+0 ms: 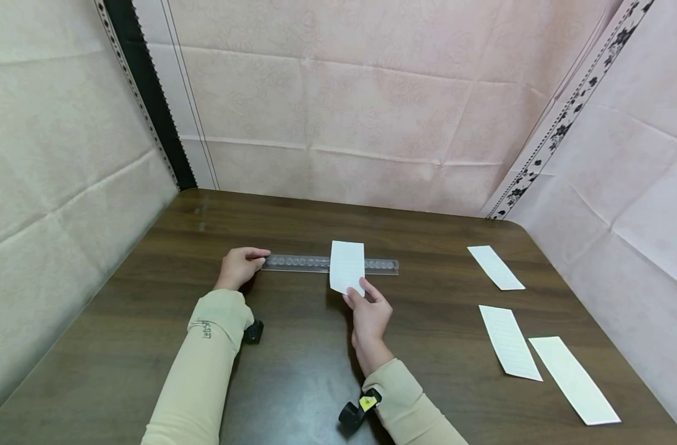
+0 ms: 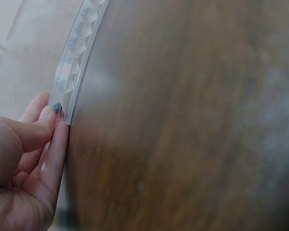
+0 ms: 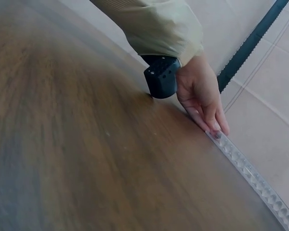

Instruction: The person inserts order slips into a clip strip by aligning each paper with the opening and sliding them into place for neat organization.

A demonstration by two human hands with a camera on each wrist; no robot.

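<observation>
My left hand (image 1: 239,267) pinches the left end of a long clear plastic strip (image 1: 296,263) between thumb and fingers. A row of round clear shapes runs along the strip, with a dark spot close to the held end (image 2: 58,107), as the left wrist view shows. Between thumb and fingers, my right hand (image 1: 368,315) grips the lower edge of a white lined paper slip (image 1: 347,262). The slip stands in front of the strip and hides part of it. In the right wrist view only the left hand (image 3: 202,94) appears, at the strip's end.
Three more white paper slips lie on the brown wooden table (image 1: 149,321) at the right: a far one (image 1: 496,267), a lined one (image 1: 509,342) and a near one (image 1: 574,380). Pale cloth (image 1: 360,111) hangs behind the table and at both sides.
</observation>
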